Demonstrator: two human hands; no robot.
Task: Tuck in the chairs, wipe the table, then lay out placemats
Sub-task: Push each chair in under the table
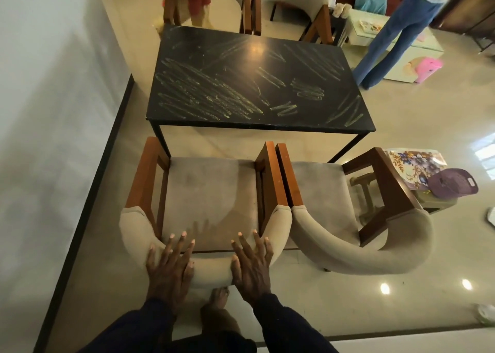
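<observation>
A black table point(257, 84) marked with yellowish chalk scribbles stands in the middle. In front of it is a beige cushioned chair point(209, 191) with wooden arms, its seat outside the table's edge. My left hand point(168, 264) and my right hand point(251, 261) both rest flat with straight fingers on the top of its curved backrest. A second matching chair point(334, 197) stands right beside it, angled outward. Two more chairs point(214, 6) stand at the table's far side. A floral placemat point(412, 165) and a purple cloth point(452, 182) lie on a small stool at the right.
A white wall point(53, 111) with a dark skirting runs along the left. A person in blue jeans point(396, 36) stands at the far right beside a low pale chest point(401, 44) with a pink item. My bare foot point(218, 296) is under the chair back.
</observation>
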